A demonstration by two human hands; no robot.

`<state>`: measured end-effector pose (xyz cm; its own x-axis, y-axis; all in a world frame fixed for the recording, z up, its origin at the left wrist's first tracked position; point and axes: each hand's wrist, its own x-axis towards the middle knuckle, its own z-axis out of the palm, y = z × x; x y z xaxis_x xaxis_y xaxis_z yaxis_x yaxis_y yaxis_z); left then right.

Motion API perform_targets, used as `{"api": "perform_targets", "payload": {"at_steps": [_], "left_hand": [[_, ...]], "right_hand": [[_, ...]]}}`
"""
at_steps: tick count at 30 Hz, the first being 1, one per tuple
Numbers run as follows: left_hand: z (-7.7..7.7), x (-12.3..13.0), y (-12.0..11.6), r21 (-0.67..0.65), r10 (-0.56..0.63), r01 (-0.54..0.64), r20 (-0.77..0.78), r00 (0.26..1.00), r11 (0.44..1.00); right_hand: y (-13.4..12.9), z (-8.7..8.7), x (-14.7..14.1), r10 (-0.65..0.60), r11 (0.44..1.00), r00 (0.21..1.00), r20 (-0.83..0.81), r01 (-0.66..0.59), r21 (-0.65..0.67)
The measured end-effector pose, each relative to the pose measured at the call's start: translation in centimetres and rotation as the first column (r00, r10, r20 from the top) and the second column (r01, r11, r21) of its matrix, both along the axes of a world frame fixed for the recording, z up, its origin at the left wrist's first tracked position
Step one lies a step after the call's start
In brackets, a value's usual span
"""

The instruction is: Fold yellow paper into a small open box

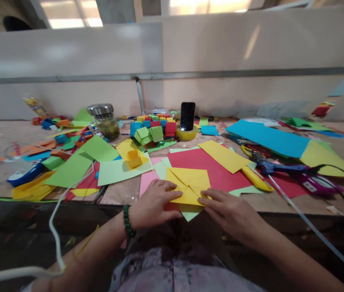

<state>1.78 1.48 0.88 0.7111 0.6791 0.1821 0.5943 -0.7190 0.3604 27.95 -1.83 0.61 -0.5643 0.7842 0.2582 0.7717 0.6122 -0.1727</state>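
A square of yellow folded paper [189, 180], with slanting fold lines meeting near its middle, lies at the table's front edge. My left hand [159, 200] grips its left side, fingers on top and thumb lower down near the front edge. At its lower right corner, the fingers of my right hand [231, 211] are closed on the paper. A light green sheet [190, 215] pokes out as a point below it. Behind lie a large red sheet [208, 166] and a yellow paper strip [225, 156]. A small yellow folded paper box [134, 159] rests farther left.
Coloured paper cubes [152, 132] are piled at the back. A phone [187, 116] stands in a tape roll [187, 133]. A lidded glass jar [104, 123] is at left. On the right lie a yellow-handled cutter [257, 178], a blue glue gun [278, 166] and blue sheets [269, 138].
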Motion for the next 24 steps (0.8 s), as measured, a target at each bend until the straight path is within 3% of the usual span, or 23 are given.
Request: {"api": "perform_targets", "payload": {"at_steps": [4, 11, 14, 16, 19, 22, 24], "left_hand": [[-0.3, -0.4, 0.7, -0.083, 0.018, -0.010, 0.101, 0.995, 0.997], [-1.1, -0.7, 0.6, -0.132, 0.054, -0.036, 0.133, 0.990, 0.991], [-1.4, -0.5, 0.7, -0.199, 0.154, -0.106, 0.247, 0.957, 0.974], [-1.5, -0.4, 1.0, -0.295, 0.248, -0.152, 0.321, 0.914, 0.943], [-1.2, -0.2, 1.4, -0.504, 0.374, -0.135, 0.411, 0.832, 0.853], [-0.2, 0.0, 1.7, -0.759, 0.526, -0.075, 0.373, 0.764, 0.647], [0.5, 0.2, 2.0, -0.824, 0.586, -0.062, 0.346, 0.733, 0.563]], "right_hand": [[1.0, 0.2, 0.9, -0.002, 0.994, 0.987, -0.158, -0.015, -0.107], [1.7, -0.9, 1.4, -0.003, 0.990, 0.980, -0.197, -0.025, -0.138], [1.9, -1.3, 1.4, -0.072, 0.968, 0.929, -0.362, -0.022, -0.249], [2.1, -1.2, 1.4, -0.186, 0.926, 0.863, -0.469, -0.005, -0.378], [2.6, -0.7, 1.3, -0.420, 0.812, 0.755, -0.503, 0.065, -0.580], [3.4, -0.2, 1.2, -0.589, 0.683, 0.638, -0.497, 0.064, -0.727], [3.8, 0.0, 0.9, -0.655, 0.625, 0.543, -0.525, -0.001, -0.781]]}}
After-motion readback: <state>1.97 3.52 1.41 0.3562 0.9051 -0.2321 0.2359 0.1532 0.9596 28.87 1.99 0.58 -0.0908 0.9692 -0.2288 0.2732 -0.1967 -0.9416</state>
